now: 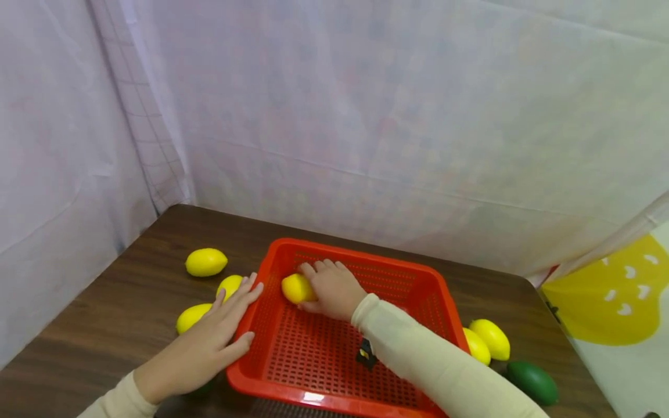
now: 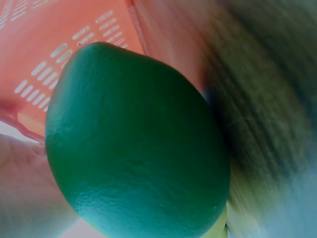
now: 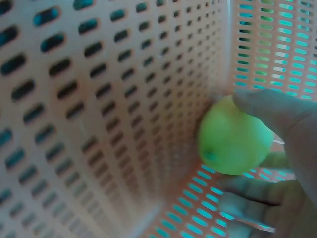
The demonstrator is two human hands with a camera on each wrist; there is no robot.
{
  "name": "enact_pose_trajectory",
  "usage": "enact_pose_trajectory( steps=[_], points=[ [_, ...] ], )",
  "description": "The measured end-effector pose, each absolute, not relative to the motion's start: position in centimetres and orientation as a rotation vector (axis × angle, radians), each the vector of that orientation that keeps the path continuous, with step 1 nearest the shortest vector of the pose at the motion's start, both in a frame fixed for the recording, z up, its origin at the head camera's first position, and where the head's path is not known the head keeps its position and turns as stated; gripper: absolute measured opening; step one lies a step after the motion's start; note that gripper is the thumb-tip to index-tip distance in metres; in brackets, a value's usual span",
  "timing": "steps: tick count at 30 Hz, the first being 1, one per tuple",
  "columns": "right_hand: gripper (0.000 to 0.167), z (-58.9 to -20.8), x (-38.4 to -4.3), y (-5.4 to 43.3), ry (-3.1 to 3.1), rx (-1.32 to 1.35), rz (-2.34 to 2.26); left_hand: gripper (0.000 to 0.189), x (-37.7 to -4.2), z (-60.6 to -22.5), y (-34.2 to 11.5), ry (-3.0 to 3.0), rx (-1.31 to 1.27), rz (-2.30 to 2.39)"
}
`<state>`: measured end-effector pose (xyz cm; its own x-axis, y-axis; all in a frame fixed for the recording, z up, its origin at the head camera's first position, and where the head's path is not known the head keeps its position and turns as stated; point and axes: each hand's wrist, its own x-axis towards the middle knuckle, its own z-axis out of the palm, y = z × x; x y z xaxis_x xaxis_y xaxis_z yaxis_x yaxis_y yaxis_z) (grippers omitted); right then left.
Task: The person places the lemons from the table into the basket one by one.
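Observation:
Inside the red plastic basket (image 1: 313, 397), my right hand (image 1: 334, 289) grips a yellow lemon (image 1: 295, 288) close to the left wall. In the right wrist view, the thumb lies over that lemon (image 3: 233, 139) and fingers curl beneath it at the perforated floor. My left hand (image 1: 209, 348) rests against the basket's left rim, fingers extended. Two lemons, one (image 1: 230, 285) by its fingers and another (image 1: 190, 318) by the back of the hand, lie partly hidden. A green fruit (image 2: 138, 144) fills the left wrist view, beneath that hand.
Another lemon (image 1: 206, 262) lies at the table's back left. Right of the basket are two lemons (image 1: 491, 339) and a dark green fruit (image 1: 533, 382), partly behind the right sleeve. A small black piece (image 1: 367, 354) shows beside that sleeve. White curtains (image 1: 366, 116) hang behind the wooden table (image 1: 120, 302).

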<state>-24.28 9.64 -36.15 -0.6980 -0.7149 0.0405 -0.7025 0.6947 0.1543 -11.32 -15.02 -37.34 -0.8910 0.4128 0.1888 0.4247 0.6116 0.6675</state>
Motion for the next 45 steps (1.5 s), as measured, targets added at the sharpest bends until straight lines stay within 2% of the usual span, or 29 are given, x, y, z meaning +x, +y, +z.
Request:
enact_pose_trajectory(
  steps=[4, 13, 23, 31, 45],
  points=[
    [0.07, -34.9, -23.6, 10.3, -2.835, 1.197, -0.21, 0.068, -11.2, -37.4, -14.9, -2.797, -0.733, -1.179],
    [0.061, -31.1, -22.6, 12.8, -2.828, 1.215, -0.052, 0.068, -11.3, -37.4, -15.0, -2.811, -0.72, -1.184],
    [0.059, -27.6, -20.9, 17.1, -2.857, 1.236, 0.226, 0.067, -11.3, -37.4, -15.0, -2.779, -0.757, -1.186],
    [0.055, -26.5, -20.2, 20.0, -2.911, 1.171, 0.282, 0.067, -11.3, -37.5, -15.0, -2.796, -0.738, -1.203],
    [0.056, -26.9, -19.4, 23.8, -2.875, 1.116, 0.258, 0.068, -11.4, -37.5, -15.1, -2.778, -0.764, -1.181]
  ],
)
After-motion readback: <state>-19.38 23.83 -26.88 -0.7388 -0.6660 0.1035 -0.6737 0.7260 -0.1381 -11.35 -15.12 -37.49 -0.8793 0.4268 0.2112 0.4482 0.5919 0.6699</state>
